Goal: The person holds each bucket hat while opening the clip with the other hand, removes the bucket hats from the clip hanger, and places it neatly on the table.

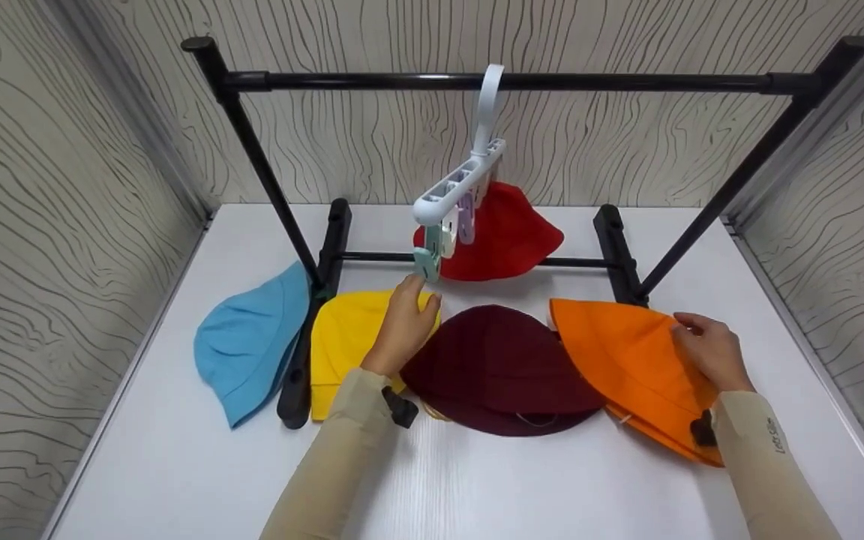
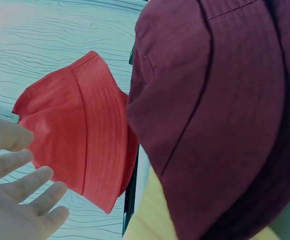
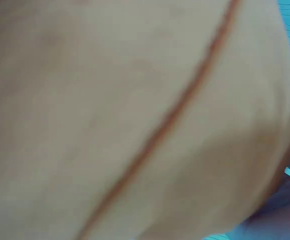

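From the black rack's bar hangs a white clip hanger (image 1: 462, 180) with pastel clips. A red bucket hat (image 1: 511, 232) hangs at its far end. My left hand (image 1: 404, 322) reaches up beside the near green clip (image 1: 427, 262), above the yellow hat (image 1: 349, 337). Its fingers (image 2: 34, 180) are spread and hold nothing in the left wrist view. My right hand (image 1: 713, 349) grips the crown side of an orange bucket hat (image 1: 627, 352); the hat partly hides the fingers in the right wrist view. A maroon bucket hat (image 1: 503, 360) lies between the hands.
A light blue hat (image 1: 252, 337) lies at the left against the rack's foot (image 1: 297, 390). The black rack's top bar (image 1: 627, 82) spans above the white table (image 1: 477, 487). Wood-grain panels (image 1: 27, 225) enclose the back and sides.
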`<action>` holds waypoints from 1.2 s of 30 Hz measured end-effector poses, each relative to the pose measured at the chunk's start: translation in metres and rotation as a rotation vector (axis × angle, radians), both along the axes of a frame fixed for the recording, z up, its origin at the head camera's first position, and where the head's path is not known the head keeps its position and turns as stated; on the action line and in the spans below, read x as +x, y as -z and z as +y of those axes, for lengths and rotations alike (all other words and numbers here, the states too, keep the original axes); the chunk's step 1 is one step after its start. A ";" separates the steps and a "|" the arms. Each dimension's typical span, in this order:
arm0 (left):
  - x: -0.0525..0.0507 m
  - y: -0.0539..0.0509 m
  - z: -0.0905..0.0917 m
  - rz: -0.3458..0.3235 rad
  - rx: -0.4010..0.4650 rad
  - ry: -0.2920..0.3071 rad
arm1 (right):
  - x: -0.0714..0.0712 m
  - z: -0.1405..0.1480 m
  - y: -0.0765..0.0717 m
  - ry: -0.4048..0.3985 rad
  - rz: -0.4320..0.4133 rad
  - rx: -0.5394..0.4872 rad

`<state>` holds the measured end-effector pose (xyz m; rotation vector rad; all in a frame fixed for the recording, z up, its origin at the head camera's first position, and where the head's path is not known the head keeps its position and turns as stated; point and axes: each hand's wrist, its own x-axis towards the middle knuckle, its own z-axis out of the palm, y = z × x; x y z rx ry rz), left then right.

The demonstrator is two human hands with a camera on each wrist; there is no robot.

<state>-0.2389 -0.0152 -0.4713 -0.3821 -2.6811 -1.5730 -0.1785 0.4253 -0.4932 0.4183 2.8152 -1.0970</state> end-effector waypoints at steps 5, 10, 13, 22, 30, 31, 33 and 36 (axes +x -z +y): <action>-0.004 -0.001 0.000 -0.007 0.052 -0.003 | 0.001 -0.007 -0.006 -0.009 0.028 0.010; -0.009 -0.005 0.001 0.008 0.065 -0.025 | -0.003 -0.023 -0.015 -0.039 0.056 0.011; -0.014 -0.010 0.002 0.040 0.068 -0.035 | -0.008 -0.034 -0.021 -0.069 0.098 0.005; -0.032 -0.034 -0.003 0.113 0.119 0.002 | -0.033 -0.073 -0.040 -0.144 0.200 -0.008; -0.040 -0.048 -0.003 0.064 0.216 0.042 | -0.052 -0.109 -0.053 -0.154 0.289 -0.057; -0.042 -0.050 -0.002 0.012 0.267 0.043 | -0.055 -0.114 -0.054 -0.154 0.298 -0.075; -0.044 -0.052 0.001 -0.111 0.403 0.045 | -0.061 -0.122 -0.055 -0.155 0.326 -0.105; -0.047 -0.055 0.004 -0.260 0.606 0.041 | -0.070 -0.134 -0.057 -0.151 0.375 -0.120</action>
